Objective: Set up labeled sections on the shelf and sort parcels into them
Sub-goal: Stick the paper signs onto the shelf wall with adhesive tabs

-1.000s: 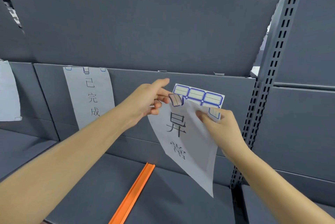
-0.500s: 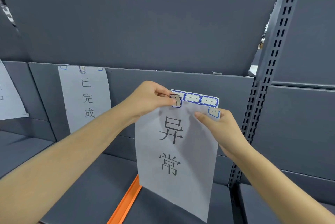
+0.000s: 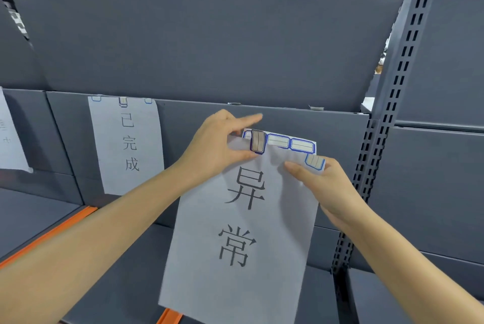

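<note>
I hold a white paper sign (image 3: pixel 243 232) with two large black characters up in front of the grey shelf back panel (image 3: pixel 340 135). My left hand (image 3: pixel 217 145) pinches its top left corner, where a blue-edged sticker (image 3: pixel 258 141) overlaps the paper's edge. My right hand (image 3: pixel 324 184) grips the top right corner together with a sheet of blue-bordered stickers (image 3: pixel 290 142) behind the sign; a second peeled sticker (image 3: pixel 314 161) sits at that corner. Another sign (image 3: pixel 128 143) hangs stuck on the panel to the left.
An orange divider strip (image 3: pixel 49 234) lies on the grey shelf floor (image 3: pixel 125 279) below. A perforated steel upright (image 3: pixel 387 124) stands on the right. Part of a third paper sign (image 3: pixel 10 140) shows at the far left edge. A sloped grey panel (image 3: pixel 209 43) rises above.
The sign has swung from tilted to hanging straight and moved left and closer to the panel. The sticker sheet has slid down behind the paper's top edge.
</note>
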Tool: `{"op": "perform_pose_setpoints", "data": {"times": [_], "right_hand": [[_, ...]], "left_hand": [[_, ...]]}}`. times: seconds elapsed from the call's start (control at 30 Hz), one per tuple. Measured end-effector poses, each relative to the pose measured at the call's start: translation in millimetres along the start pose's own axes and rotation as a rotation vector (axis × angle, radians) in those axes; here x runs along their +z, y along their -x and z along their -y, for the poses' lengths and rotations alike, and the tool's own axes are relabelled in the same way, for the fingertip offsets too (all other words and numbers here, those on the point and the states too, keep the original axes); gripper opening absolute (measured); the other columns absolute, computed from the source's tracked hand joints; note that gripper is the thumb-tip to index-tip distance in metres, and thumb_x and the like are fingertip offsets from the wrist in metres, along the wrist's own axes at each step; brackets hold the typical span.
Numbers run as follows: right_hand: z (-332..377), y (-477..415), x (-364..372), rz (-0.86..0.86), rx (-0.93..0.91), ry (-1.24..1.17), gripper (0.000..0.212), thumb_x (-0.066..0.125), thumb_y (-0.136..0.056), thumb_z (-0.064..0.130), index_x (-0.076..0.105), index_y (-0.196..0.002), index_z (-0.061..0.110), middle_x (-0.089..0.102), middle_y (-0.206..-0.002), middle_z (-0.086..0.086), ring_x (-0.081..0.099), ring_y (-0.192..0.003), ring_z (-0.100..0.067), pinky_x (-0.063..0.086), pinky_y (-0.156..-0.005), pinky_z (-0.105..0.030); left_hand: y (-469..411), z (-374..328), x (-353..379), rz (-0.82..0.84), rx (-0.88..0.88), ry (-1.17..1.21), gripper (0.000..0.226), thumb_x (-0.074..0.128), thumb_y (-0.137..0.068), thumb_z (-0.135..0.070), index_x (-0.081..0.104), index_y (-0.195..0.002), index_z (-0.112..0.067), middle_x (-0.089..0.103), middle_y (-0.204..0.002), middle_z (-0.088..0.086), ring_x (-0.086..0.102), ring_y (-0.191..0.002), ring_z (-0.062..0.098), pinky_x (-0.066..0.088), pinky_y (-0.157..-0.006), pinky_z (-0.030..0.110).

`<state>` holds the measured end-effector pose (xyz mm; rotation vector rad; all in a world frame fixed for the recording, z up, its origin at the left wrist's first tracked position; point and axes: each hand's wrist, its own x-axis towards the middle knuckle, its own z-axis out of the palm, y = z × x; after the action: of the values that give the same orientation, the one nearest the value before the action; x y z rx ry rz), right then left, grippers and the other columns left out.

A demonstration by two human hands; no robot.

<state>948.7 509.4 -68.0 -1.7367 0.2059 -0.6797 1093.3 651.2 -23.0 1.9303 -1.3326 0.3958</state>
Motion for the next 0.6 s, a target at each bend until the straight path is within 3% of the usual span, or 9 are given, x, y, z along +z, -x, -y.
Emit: {"op": "perform_pose_setpoints", "data": {"times": [0.07, 0.17, 0.3, 0.4, 0.43, 0.47, 0.5, 0.53, 0.6], "right_hand": [[1, 1, -1, 0.004, -0.002, 0.024, 0.015, 0.059, -0.091, 0.016, 0.071, -0.098, 0.023, 0.074, -0.096, 0.005, 0.068, -0.094, -0.016, 0.052, -0.085, -0.029], [0, 0, -2, -0.007, -0.023, 0.065, 0.016, 0.059, -0.091, 0.016, 0.071, -0.097, 0.025, 0.074, -0.093, 0.004, 0.067, -0.087, -0.015, 0.052, -0.079, -0.028], [3, 1, -7, -0.007, -0.066, 0.115, 0.014, 0.061, -0.09, 0.019, 0.071, -0.089, 0.027, 0.074, -0.088, 0.008, 0.067, -0.081, -0.011, 0.052, -0.076, -0.024], [7, 4, -18, -0.119, -0.117, 0.215, 0.033, 0.056, -0.091, 0.031, 0.054, -0.059, 0.024, 0.052, -0.05, 0.015, 0.043, -0.047, -0.006, 0.038, -0.049, -0.017], [6, 5, -27, -0.196, -0.161, 0.275, 0.029, 0.057, -0.091, 0.03, 0.056, -0.063, 0.026, 0.051, -0.052, 0.018, 0.043, -0.05, -0.006, 0.036, -0.049, -0.017], [7, 7, -37, -0.281, -0.191, 0.33, 0.014, 0.058, -0.091, 0.026, 0.065, -0.079, 0.03, 0.062, -0.068, 0.022, 0.054, -0.062, -0.007, 0.042, -0.057, -0.014], [7, 8, -48, -0.372, -0.209, 0.376, 0.02, 0.059, -0.091, 0.019, 0.066, -0.104, 0.033, 0.069, -0.09, 0.02, 0.063, -0.082, -0.011, 0.047, -0.068, -0.012], [11, 12, -57, -0.452, -0.231, 0.385, 0.042, 0.058, -0.091, 0.011, 0.055, -0.125, 0.036, 0.067, -0.106, 0.019, 0.063, -0.095, -0.01, 0.049, -0.073, -0.01], [18, 19, -77, -0.537, -0.29, 0.387, 0.077, 0.055, -0.09, 0.0, 0.02, -0.146, 0.039, 0.052, -0.103, 0.045, 0.055, -0.09, 0.019, 0.04, -0.068, 0.004]], "left_hand": [[-1, -1, -3, 0.04, 0.024, 0.012, 0.07, 0.076, -0.076, -0.03, 0.039, -0.134, -0.044, 0.049, -0.096, -0.013, 0.036, -0.086, -0.001, 0.028, -0.075, 0.001], [-4, -3, -8, 0.087, 0.025, 0.022, 0.054, 0.077, -0.076, -0.028, 0.056, -0.125, -0.036, 0.058, -0.095, -0.024, 0.045, -0.088, 0.002, 0.03, -0.074, 0.0], [-12, -7, -5, 0.165, 0.045, 0.076, 0.032, 0.077, -0.076, -0.017, 0.069, -0.105, -0.029, 0.066, -0.08, -0.016, 0.056, -0.078, -0.01, 0.035, -0.07, 0.002], [-23, -6, 2, 0.224, 0.045, 0.107, 0.025, 0.076, -0.077, -0.015, 0.069, -0.099, -0.026, 0.068, -0.076, -0.009, 0.058, -0.071, -0.004, 0.041, -0.07, 0.008], [-28, -5, 4, 0.222, 0.039, 0.104, 0.024, 0.075, -0.078, -0.016, 0.068, -0.098, -0.026, 0.068, -0.075, -0.008, 0.058, -0.071, -0.003, 0.042, -0.071, 0.009], [-34, -4, 5, 0.209, 0.032, 0.101, 0.023, 0.074, -0.078, -0.015, 0.068, -0.098, -0.025, 0.069, -0.075, -0.008, 0.058, -0.072, -0.001, 0.042, -0.07, 0.008], [-40, -3, 7, 0.192, 0.026, 0.101, 0.021, 0.073, -0.079, -0.014, 0.068, -0.097, -0.024, 0.069, -0.075, -0.008, 0.058, -0.073, 0.0, 0.041, -0.067, 0.007], [-47, 0, 8, 0.175, 0.022, 0.099, 0.019, 0.072, -0.079, -0.012, 0.068, -0.095, -0.023, 0.069, -0.075, -0.008, 0.059, -0.074, 0.002, 0.04, -0.066, 0.006], [-60, 4, 13, 0.155, 0.014, 0.08, 0.018, 0.072, -0.079, -0.013, 0.07, -0.094, -0.023, 0.069, -0.079, -0.007, 0.061, -0.078, 0.007, 0.04, -0.064, 0.005]]}}
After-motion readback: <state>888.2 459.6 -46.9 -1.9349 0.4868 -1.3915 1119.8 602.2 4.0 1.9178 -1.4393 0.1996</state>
